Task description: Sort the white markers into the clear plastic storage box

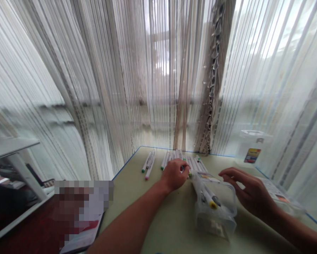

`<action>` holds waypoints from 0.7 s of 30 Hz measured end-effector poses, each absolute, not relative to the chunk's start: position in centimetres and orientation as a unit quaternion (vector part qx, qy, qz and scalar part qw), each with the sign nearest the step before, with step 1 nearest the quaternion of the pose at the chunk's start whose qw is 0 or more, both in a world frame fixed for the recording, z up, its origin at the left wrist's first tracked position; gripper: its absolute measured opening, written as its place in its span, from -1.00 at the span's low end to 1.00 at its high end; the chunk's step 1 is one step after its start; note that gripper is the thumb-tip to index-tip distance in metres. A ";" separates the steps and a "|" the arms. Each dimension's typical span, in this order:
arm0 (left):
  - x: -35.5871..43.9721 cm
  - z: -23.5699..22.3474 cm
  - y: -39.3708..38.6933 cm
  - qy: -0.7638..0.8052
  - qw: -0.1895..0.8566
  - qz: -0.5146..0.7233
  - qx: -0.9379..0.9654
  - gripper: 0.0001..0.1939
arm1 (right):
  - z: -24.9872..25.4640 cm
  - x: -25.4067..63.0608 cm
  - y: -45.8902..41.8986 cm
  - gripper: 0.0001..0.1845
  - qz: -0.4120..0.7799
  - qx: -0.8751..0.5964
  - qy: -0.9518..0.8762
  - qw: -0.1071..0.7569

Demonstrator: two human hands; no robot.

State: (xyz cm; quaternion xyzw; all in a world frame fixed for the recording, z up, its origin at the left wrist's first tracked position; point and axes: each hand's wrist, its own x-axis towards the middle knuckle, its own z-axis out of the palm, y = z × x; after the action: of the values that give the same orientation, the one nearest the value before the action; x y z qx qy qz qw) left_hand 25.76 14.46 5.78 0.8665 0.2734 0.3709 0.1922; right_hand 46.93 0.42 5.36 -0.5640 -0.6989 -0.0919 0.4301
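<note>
My left hand (175,173) is over a row of white markers (192,163) at the back of the table, thumb and fingers curled together. What they pinch, if anything, is hidden. Just right of it stands a clear plastic box (213,224), its lid up, with a few markers inside; one has a yellow end (213,205). Beside the box's right side is my right hand (249,188), fingers stretched loosely and slightly apart, with nothing seen in them. Two loose markers (150,165), one green-ended and one pink-ended, lie left of the row.
A clear container with a printed label (252,155) stands at the back right corner. Another clear plastic case (277,194) lies behind my right forearm. The pale green table (171,225) has a blue edge. Sheer curtains (108,88) hang behind; a white-framed shelf (15,146) is left.
</note>
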 end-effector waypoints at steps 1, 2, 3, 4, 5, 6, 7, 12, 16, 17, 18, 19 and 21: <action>25.8 5.8 14.5 0.274 0.192 0.370 0.867 -0.80 | 5.4 46.9 0.3 -0.78 -0.095 -0.565 -0.697 0.431; 25.8 5.8 14.5 0.275 0.192 0.368 0.867 -0.80 | 5.5 46.9 0.2 -0.77 -0.096 -0.566 -0.696 0.430; 25.8 5.8 14.5 0.276 0.192 0.367 0.867 -0.80 | 5.5 46.9 0.1 -0.77 -0.097 -0.568 -0.695 0.430; 25.8 5.8 14.5 0.276 0.193 0.366 0.867 -0.80 | 5.5 46.9 0.0 -0.76 -0.099 -0.570 -0.694 0.429; 25.8 5.8 14.5 0.276 0.193 0.367 0.867 -0.80 | 5.6 46.8 -0.1 -0.76 -0.100 -0.572 -0.692 0.429; 25.8 5.8 14.5 0.275 0.193 0.367 0.867 -0.80 | 5.6 46.7 -0.1 -0.76 -0.102 -0.574 -0.689 0.431; 25.7 5.8 14.4 0.274 0.193 0.368 0.867 -0.80 | 5.7 46.6 -0.2 -0.77 -0.105 -0.578 -0.684 0.433; 25.7 6.0 14.5 0.269 0.193 0.369 0.869 -0.79 | 6.1 45.8 -0.3 -0.80 -0.121 -0.576 -0.673 0.447; 25.4 6.4 15.0 0.286 0.182 0.379 0.861 -0.79 | 6.1 45.5 -0.2 -0.82 -0.121 -0.574 -0.674 0.449; 25.3 6.5 15.2 0.295 0.179 0.384 0.856 -0.80 | 6.1 45.5 -0.2 -0.83 -0.119 -0.576 -0.674 0.447; 25.1 6.7 15.5 0.306 0.175 0.391 0.850 -0.80 | 6.0 45.5 -0.2 -0.83 -0.118 -0.577 -0.675 0.445; 24.8 6.8 15.8 0.319 0.171 0.398 0.843 -0.80 | 5.9 45.6 -0.2 -0.83 -0.117 -0.578 -0.677 0.441; 24.2 7.1 16.6 0.356 0.160 0.414 0.822 -0.79 | 5.8 45.7 -0.4 -0.83 -0.118 -0.578 -0.681 0.434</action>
State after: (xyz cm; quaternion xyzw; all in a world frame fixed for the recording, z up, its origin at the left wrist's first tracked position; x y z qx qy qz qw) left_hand 24.17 16.64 7.10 0.8225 0.3559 0.4137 0.1603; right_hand 45.67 -0.36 5.84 -0.5779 -0.6810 -0.1183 0.4338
